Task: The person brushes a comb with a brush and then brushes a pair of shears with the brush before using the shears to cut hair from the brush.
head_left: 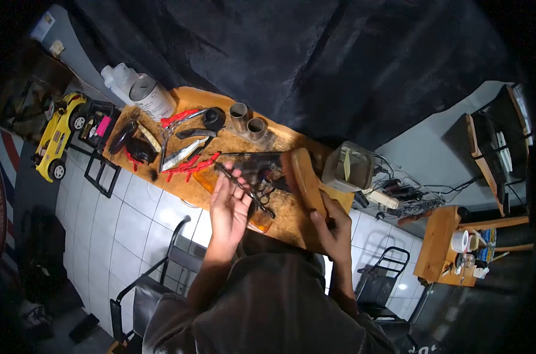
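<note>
My left hand (pixel 231 203), palm turned up and fingers partly curled, holds a pair of dark scissors (pixel 257 200) lying slantwise across the fingers. Their finger loops point down and to the right. In my right hand (pixel 334 227) is a wooden-backed brush (pixel 307 180), gripped at its lower end. Its reddish-brown bristles face left, towards the scissors. Both hands are over the front of a wooden table (pixel 300 227) strewn with hair-like bits. Behind the scissors lies a dark comb (pixel 253 158), partly hidden by the brush.
Red-handled clips (pixel 191 167), a razor-like tool (pixel 186 152), two metal cups (pixel 256 128) and white bottles (pixel 153 97) cover the table's left and back. A clear container (pixel 348 168) stands right. Chairs (pixel 386 277) flank the table; a yellow toy car (pixel 58 137) is far left.
</note>
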